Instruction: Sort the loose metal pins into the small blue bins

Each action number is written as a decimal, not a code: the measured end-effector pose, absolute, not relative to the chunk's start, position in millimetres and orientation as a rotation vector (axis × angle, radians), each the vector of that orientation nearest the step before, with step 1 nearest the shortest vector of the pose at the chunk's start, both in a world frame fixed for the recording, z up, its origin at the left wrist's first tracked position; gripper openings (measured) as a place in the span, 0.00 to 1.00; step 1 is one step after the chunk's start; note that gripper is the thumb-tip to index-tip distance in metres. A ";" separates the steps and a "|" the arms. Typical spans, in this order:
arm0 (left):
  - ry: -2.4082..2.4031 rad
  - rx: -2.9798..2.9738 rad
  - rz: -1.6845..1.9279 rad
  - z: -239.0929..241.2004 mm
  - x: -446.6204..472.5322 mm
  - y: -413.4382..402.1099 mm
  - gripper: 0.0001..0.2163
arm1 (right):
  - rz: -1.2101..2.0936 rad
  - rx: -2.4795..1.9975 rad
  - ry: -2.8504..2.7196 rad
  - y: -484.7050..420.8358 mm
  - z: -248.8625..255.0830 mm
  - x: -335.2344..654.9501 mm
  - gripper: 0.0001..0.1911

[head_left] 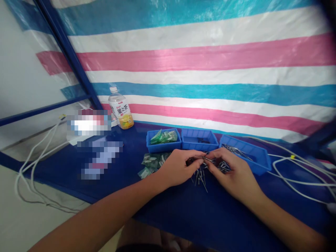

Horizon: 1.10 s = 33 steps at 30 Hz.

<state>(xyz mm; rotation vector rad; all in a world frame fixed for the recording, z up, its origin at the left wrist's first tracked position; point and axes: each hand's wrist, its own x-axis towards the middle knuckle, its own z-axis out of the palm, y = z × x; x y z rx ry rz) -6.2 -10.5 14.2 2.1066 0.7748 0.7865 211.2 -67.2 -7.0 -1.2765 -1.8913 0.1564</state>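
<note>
My left hand (178, 168) and right hand (233, 175) meet low over the blue tabletop (168, 206), the fingers of both pinched onto one thin metal pin (206, 159) above a loose pile of pins (201, 177). Just behind stand three blue bins. The left bin (164, 147) holds green packets (163, 136), the middle bin (200, 146) a few dark bits, and the right bin (258, 166) more pins.

— What was the thin silver metal pin (207, 160) like?
— Short, slim, roughly level, pinched between the left hand (178, 168) and the right hand (233, 175), just above the counter (183, 210).
— And the loose silver metal pins (201, 177)?
— Scattered flat on the counter beneath it, pointing every way.
</note>
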 end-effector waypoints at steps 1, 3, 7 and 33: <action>0.764 2.093 0.800 14.0 -6.1 -10.2 0.15 | 0.156 -1.265 -1.898 -66.8 -6.9 210.7 0.02; 0.742 2.039 0.824 13.0 -6.0 -9.2 0.15 | 0.165 -1.251 -1.900 -65.8 -6.9 209.9 0.02; 0.711 1.941 0.849 10.1 -6.5 -6.2 0.13 | 0.229 -1.224 -1.904 -64.8 -6.9 208.4 0.04; 0.809 1.872 0.948 6.0 -7.6 2.9 0.19 | 0.324 -1.301 -2.006 -63.0 -10.1 213.5 0.10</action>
